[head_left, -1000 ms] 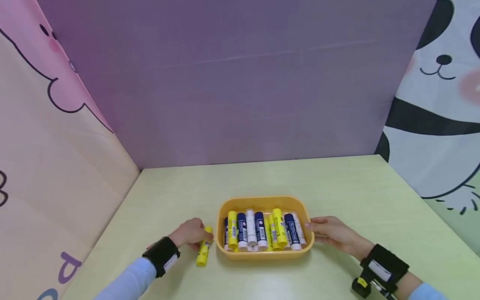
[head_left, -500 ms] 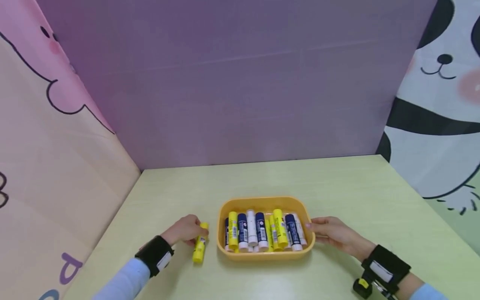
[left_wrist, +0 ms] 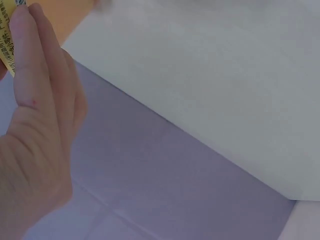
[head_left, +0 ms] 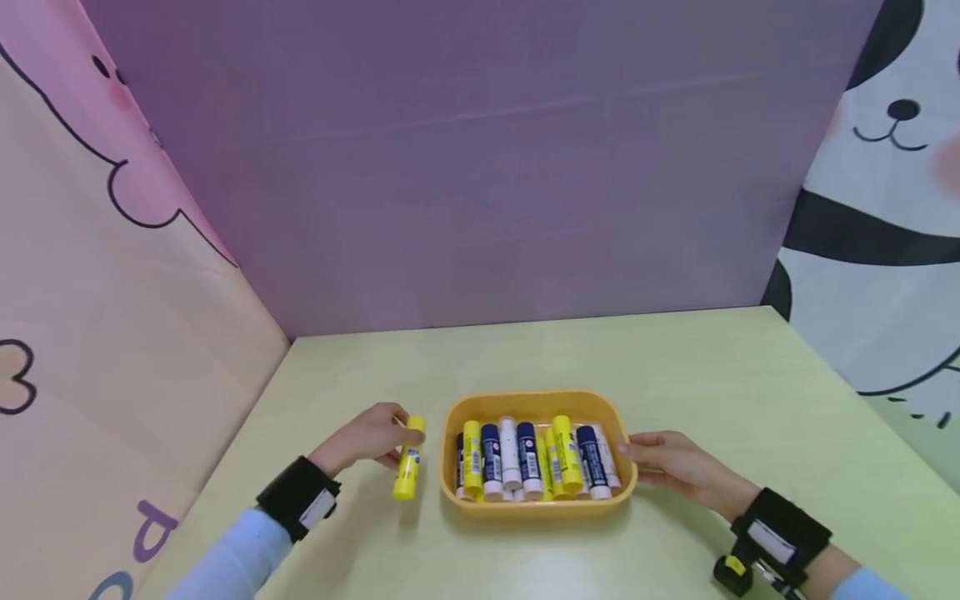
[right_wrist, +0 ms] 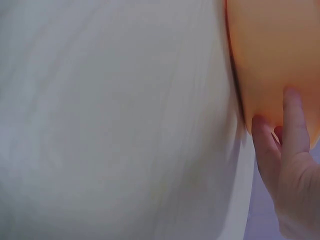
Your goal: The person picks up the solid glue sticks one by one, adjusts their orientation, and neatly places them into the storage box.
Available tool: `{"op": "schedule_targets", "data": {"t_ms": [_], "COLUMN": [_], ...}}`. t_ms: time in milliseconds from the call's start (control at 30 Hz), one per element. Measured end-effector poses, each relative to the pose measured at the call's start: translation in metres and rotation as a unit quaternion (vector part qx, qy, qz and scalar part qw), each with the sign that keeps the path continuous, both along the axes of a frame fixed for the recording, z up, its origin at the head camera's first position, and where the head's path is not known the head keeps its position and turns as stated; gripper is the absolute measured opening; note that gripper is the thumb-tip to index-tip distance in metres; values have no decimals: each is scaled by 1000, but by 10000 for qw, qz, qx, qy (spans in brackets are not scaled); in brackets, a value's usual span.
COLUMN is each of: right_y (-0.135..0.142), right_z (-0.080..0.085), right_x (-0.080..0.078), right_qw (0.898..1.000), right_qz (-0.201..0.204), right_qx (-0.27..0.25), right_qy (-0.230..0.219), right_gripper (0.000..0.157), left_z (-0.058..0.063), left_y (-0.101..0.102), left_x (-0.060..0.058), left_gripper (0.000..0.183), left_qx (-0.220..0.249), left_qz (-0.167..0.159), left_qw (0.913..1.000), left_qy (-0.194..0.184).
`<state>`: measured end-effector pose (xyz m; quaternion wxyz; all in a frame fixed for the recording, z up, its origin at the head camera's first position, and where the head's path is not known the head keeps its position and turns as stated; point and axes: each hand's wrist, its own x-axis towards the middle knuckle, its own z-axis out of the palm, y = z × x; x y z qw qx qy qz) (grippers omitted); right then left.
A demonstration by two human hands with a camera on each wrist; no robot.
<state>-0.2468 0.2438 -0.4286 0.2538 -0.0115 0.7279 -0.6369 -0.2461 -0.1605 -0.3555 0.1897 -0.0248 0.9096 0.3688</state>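
My left hand (head_left: 375, 435) pinches a yellow glue stick (head_left: 407, 471) between thumb and fingers, left of the tray, with its shadow on the table below. In the left wrist view, part of the printed yellow label (left_wrist: 6, 37) shows behind the fingers. An orange-yellow plastic tray (head_left: 540, 508) holds yellow, dark blue and white glue sticks (head_left: 528, 462), lying side by side. My right hand (head_left: 686, 468) touches the tray's right end with extended fingers. In the right wrist view, its fingertips (right_wrist: 291, 95) lie against the tray's outer wall (right_wrist: 270, 55).
Everything stands on a pale wooden table (head_left: 360, 367). A purple panel (head_left: 480, 167) rises along the back edge. Printed cloth walls flank it, with a panda (head_left: 892, 317) on the right. Black bands (head_left: 300, 500) circle both wrists.
My left hand has raised the yellow glue stick off the table and carried it slightly away from me. The right hand stays at the tray's end. The head view has shifted slightly.
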Motion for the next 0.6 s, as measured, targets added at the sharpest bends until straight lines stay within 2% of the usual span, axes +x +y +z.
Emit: {"op": "schedule_targets", "data": {"t_ms": [200,333,467,600], "right_y": [0,1,1,0], "right_z": [1,1,1,1], "right_x": [1,3,3,3], "right_qw": [10000,9999,9999,9999], "right_qz": [-11,28,16,25], "right_qx": [71,92,101,40], "right_qy": [31,120,105,108], "right_gripper": [71,71,71,72], "left_z": [19,28,28,21], "left_y": [17,38,64,91], "left_x": [-3,-8,-12,-18], "left_gripper": [47,47,43,31], "left_qx": [13,83,178,302], "left_qz": [-218,-468,-797,-1113], "left_qw": [9998,9989,9966,9932], "left_qy": [23,2,-101,-182]}}
